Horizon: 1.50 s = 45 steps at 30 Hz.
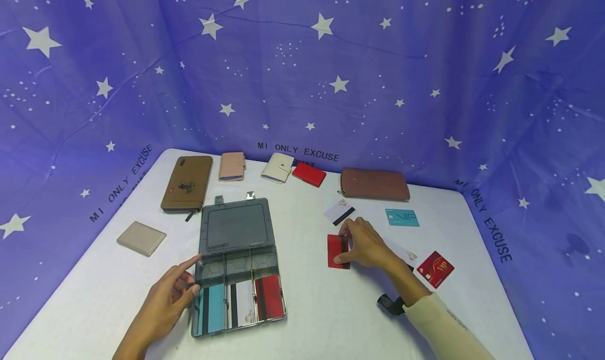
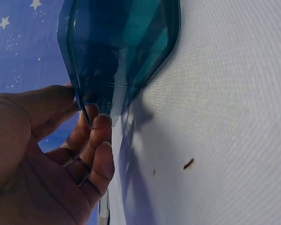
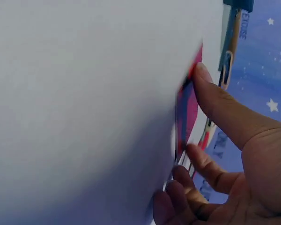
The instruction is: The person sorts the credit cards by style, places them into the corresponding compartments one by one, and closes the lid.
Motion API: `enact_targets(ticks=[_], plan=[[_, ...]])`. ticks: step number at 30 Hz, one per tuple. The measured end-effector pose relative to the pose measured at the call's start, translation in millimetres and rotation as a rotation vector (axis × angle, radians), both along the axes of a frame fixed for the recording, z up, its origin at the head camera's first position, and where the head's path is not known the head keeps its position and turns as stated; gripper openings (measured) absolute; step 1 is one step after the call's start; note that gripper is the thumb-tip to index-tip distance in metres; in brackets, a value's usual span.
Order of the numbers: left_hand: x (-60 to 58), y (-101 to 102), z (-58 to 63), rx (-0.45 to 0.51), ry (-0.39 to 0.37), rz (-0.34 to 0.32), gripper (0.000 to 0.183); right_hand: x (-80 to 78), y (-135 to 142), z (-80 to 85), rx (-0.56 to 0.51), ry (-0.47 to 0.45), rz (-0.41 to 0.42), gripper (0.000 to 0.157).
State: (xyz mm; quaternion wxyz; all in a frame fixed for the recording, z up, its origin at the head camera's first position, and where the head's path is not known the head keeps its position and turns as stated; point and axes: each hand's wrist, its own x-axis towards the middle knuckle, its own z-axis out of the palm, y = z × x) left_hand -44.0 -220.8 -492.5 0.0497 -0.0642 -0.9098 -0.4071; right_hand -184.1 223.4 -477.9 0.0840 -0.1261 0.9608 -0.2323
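Observation:
A smoky translucent plastic storage box (image 1: 282, 281) lies with its lid (image 1: 238, 226) swung back. Its front compartments hold a blue card (image 1: 216, 307), a white card (image 1: 242, 302) and a red card (image 1: 269, 297); the back compartments hold no cards. My left hand (image 1: 163, 297) grips the box's left side, thumb and fingers at the edge in the left wrist view. To the right of the box, my right hand (image 1: 366, 244) pinches another red card (image 1: 334, 247) with a black stripe, close over the white tabletop. In the right wrist view that card (image 3: 191, 110) is tilted between thumb and fingers.
Beyond the right hand lie a white card (image 1: 337, 210), a teal VIP card (image 1: 402, 218) and a red VIP card (image 1: 436, 269). A brown wallet (image 1: 186, 184), a pink card holder (image 1: 231, 166) and a maroon wallet (image 1: 374, 184) line the back. A beige card holder (image 1: 142, 238) lies left.

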Motion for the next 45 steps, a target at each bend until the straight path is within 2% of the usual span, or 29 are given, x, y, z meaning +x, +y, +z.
enact_targets(ticks=[4,11,18,24,28,33,36,38,40,43,45], plan=[[0.1,0.6,-0.6,0.001,0.004,-0.002,0.059,3.3,-10.2,6.6,-0.126,-0.029,0.072,0.055],[0.5,0.4,-0.3,-0.004,-0.001,0.000,0.059,10.0,-36.7,28.0,-0.390,-0.046,0.121,0.028],[0.4,0.7,0.2,0.000,0.014,-0.012,0.058,20.8,-68.1,46.7,-0.609,-0.161,0.166,0.019],[-0.2,0.9,0.4,-0.004,0.005,-0.010,0.058,31.6,-92.2,47.8,-0.669,-0.241,0.229,0.016],[0.1,0.1,0.1,-0.010,0.001,-0.006,0.058,39.6,-107.5,42.2,-0.631,-0.233,0.256,0.017],[0.2,-0.9,-0.8,-0.005,0.006,-0.003,0.058,45.8,-123.2,33.2,-0.526,-0.148,0.301,0.017],[0.1,-1.1,-1.2,0.000,0.006,-0.003,0.058,48.5,-129.3,29.3,-0.387,-0.035,0.351,0.016],[0.4,-1.1,-1.1,-0.001,0.000,-0.002,0.058,51.0,-132.0,28.2,-0.242,0.058,0.398,0.013],[0.6,-1.0,-1.0,-0.001,-0.004,-0.001,0.058,53.9,-133.5,27.2,-0.096,0.110,0.436,0.012],[0.6,-1.1,-1.0,-0.001,-0.014,0.001,0.058,55.2,-132.1,26.0,0.028,0.103,0.506,0.016],[0.2,-1.3,-1.4,-0.001,-0.015,0.001,0.058,50.3,-128.1,24.0,-0.001,0.055,0.553,0.019]])
